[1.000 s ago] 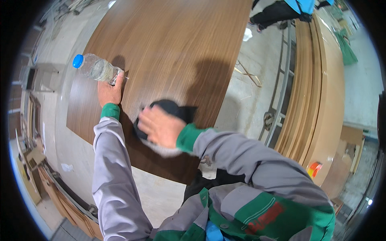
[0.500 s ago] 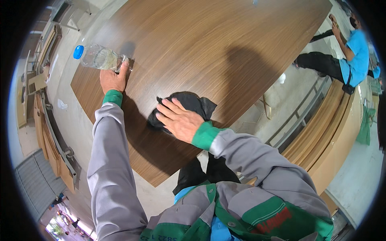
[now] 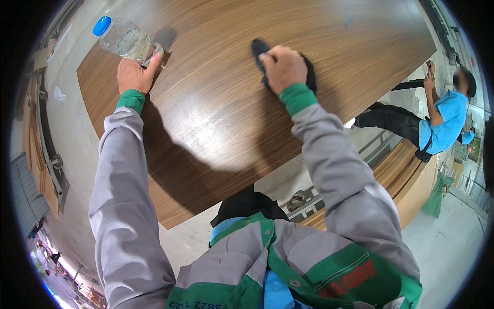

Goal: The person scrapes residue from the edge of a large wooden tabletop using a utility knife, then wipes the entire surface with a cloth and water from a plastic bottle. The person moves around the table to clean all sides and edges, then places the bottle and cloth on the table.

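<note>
A clear plastic bottle (image 3: 126,41) with a blue cap is at the left part of the brown wood-grain table (image 3: 206,103). My left hand (image 3: 135,76) is closed around its lower end; the thumb shows, and the other fingers are mostly hidden. Farther right, my right hand (image 3: 285,67) presses a bunched black cloth (image 3: 260,49) on the tabletop, its fingers curled over the fabric. Dark cloth sticks out on both sides of that hand.
On the right, a person in a light blue shirt (image 3: 445,118) sits on stacked boards (image 3: 391,165), holding something small. Brown panels (image 3: 38,134) lean at the far left. The table's near edge lies just in front of my body.
My right hand has moved the black cloth away from me and to the right, its fingers going from spread flat to curled. The left hand stays at the bottle.
</note>
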`<action>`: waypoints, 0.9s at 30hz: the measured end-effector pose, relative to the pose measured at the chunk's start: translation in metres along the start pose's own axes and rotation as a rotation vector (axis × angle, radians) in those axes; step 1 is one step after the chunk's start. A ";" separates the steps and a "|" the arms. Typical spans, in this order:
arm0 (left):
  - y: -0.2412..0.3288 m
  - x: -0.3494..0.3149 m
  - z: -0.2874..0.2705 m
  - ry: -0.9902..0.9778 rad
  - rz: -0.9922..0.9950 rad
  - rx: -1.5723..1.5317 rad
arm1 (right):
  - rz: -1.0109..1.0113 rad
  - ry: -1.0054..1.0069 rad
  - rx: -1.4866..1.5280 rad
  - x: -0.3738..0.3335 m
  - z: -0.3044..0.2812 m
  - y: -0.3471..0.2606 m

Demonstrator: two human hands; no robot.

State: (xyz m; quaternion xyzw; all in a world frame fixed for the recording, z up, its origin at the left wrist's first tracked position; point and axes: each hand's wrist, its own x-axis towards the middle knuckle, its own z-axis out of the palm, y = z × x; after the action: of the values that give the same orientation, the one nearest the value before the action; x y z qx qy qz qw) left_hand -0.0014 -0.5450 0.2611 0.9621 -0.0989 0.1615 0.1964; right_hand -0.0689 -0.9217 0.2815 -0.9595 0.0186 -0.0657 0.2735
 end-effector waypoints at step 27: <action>0.005 0.026 -0.002 0.065 0.020 0.029 | -0.206 0.248 -0.390 0.099 -0.023 0.063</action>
State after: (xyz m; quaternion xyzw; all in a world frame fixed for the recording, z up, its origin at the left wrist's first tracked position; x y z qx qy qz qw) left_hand 0.0212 -0.5519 0.2732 0.9580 -0.0998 0.1961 0.1837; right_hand 0.0259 -0.9948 0.2791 -0.9755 -0.0334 -0.2055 0.0705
